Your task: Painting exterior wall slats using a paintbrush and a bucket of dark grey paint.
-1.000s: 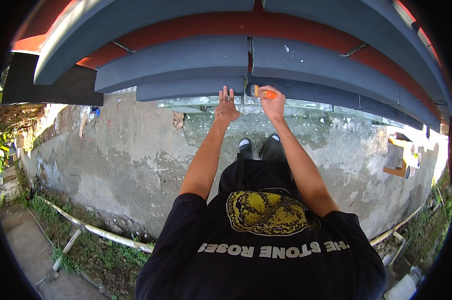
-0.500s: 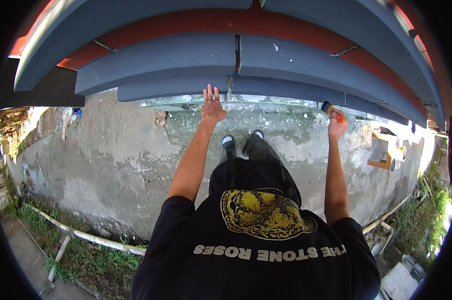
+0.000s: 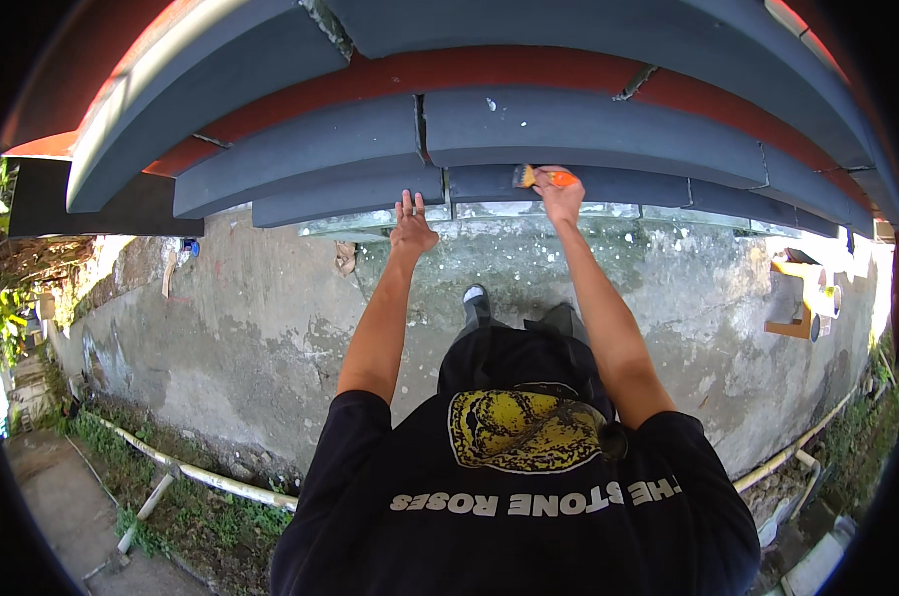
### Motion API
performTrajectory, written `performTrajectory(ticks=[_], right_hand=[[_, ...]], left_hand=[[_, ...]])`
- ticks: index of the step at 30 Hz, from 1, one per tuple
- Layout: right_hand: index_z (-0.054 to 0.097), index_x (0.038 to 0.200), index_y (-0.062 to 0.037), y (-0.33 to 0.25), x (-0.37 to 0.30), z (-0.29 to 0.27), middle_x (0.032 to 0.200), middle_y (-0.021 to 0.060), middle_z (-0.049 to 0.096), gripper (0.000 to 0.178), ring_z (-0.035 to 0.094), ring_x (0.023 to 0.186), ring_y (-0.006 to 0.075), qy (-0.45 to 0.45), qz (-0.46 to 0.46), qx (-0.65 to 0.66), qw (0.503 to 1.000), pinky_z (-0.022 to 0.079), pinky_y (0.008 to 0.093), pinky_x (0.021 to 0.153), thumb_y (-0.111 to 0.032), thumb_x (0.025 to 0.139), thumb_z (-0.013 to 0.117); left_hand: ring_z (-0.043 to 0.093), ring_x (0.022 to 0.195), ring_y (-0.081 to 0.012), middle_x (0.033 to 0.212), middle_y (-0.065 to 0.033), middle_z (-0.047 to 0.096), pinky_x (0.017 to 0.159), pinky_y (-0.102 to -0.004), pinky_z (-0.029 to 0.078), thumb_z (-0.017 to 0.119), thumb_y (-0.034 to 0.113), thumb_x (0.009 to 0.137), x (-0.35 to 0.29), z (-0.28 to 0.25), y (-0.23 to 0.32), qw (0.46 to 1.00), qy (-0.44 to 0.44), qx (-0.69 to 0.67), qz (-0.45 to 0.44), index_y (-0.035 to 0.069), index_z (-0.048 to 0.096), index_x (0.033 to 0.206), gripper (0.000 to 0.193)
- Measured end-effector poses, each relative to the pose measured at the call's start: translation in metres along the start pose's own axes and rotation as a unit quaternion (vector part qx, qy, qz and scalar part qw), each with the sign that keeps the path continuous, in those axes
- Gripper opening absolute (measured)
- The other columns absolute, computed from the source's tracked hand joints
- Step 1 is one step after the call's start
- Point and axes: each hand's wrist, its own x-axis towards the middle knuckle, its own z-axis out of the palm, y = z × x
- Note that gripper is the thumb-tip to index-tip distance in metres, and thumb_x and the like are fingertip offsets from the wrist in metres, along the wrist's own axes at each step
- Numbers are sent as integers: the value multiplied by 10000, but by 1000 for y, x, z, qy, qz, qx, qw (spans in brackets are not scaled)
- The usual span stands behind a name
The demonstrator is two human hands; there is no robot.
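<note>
My right hand (image 3: 562, 202) is closed round the orange handle of a paintbrush (image 3: 525, 177). The brush has pale lower bristles with dark grey tips, which lie against the lower dark grey board (image 3: 608, 187). To the left, my left hand (image 3: 412, 228) has its fingers stretched out, with the fingertips at the lower edge of the neighbouring grey board (image 3: 350, 194). A dark vertical gap parts these two boards between my hands. Above them runs a wider row of grey boards (image 3: 589, 124) with a few white specks.
Red strips (image 3: 469, 70) show between the grey rows. Below lies a stained concrete floor (image 3: 241, 318) with white paint spots. An open cardboard box (image 3: 792, 298) stands at the right. A pale pipe (image 3: 221, 483) runs along a grassy strip behind me.
My right hand has swung left and up with the paintbrush, from the right side to the lower board. My left hand stays near the board edge, and the view has shifted slightly.
</note>
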Motion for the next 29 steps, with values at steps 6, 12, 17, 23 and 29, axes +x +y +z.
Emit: performTrajectory(ticks=[6,12,17,23,29], right_hand=[[692,891,3,-32,50,-190,837,87,669,114,653,721,162,174,-87,-83,977,587,299,654,-86,821,677],[690,866,-10,16,-5,-418,737,58,644,129,616,623,132,300,-136,-214,920,523,260,577,-123,807,669],[698,810,-44,155,-211,-592,763,180,678,261,676,780,329,529,253,-245,772,518,405,720,-269,679,672],[626,1016,-49,192,-381,-598,980,163,675,430,666,933,311,582,535,-154,592,522,402,834,-253,645,703],[648,1001,-63,159,-382,-608,1005,177,677,384,668,941,315,591,549,-96,583,514,417,851,-258,672,681]], left_hand=[[242,1365,-462,1557,-186,-9,1090,-436,333,610,299,786,3,35,11,994,68,-83,-26,117,40,1505,936],[373,1320,-384,1395,-308,380,1074,-414,330,590,354,711,-43,188,45,960,-148,-219,-89,-87,168,1436,947],[585,1046,-341,1159,-160,620,938,-379,429,577,370,820,-120,244,-38,922,-243,105,281,69,502,1279,553],[485,1190,-320,1286,-179,522,1020,-397,361,585,459,816,-50,198,90,849,-357,239,309,136,427,1364,656],[386,1334,-298,1412,-198,424,1103,-414,294,593,548,812,80,287,385,759,-469,330,309,202,353,1450,765]])
